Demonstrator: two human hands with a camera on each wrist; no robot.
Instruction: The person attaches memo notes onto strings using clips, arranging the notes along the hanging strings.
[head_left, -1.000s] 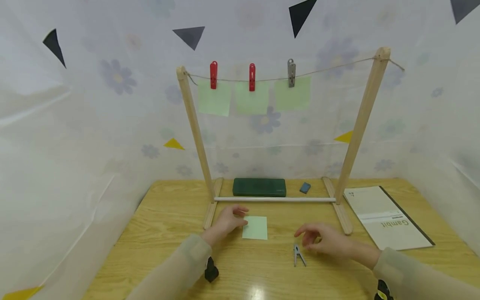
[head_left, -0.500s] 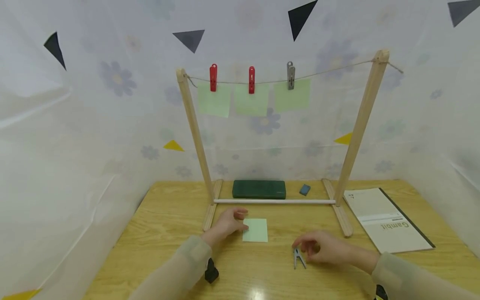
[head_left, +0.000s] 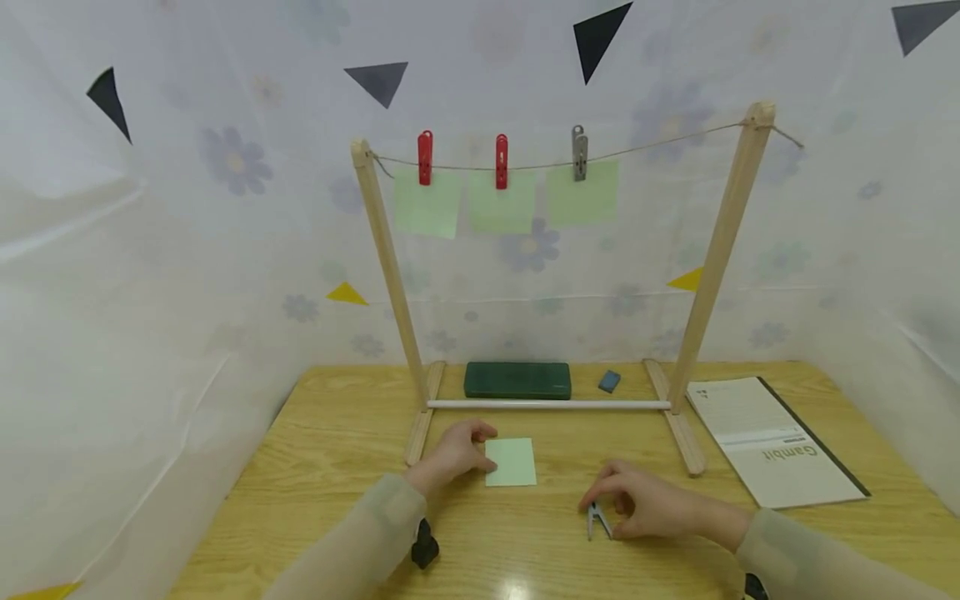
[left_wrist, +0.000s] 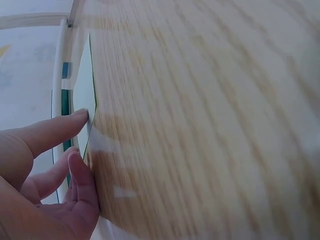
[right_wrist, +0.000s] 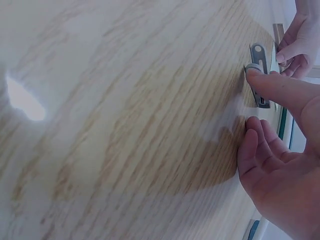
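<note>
Touching the grey clothespin (head_left: pixel 597 518) on the bench (head_left: pixel 337 467), the right hand's (head_left: pixel 645 506) grip curls loosely, not clamped; left hand (head_left: pixel 450 454) fingertips, relaxed, rest against the green note (head_left: pixel 512 462).

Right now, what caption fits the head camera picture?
Left hand touches a green note; right hand reaches a grey peg.

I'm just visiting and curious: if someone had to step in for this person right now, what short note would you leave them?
Left hand: fingertips on the near left edge of the loose green note, flat on the table.
Right hand: fingertips on the grey clothespin lying on the table, not clearly gripped or lifted.
Done: three green notes hang clipped on the string of the wooden rack.
Left: the fourth note and this pin are not yet up; the string's right part is free.
</note>
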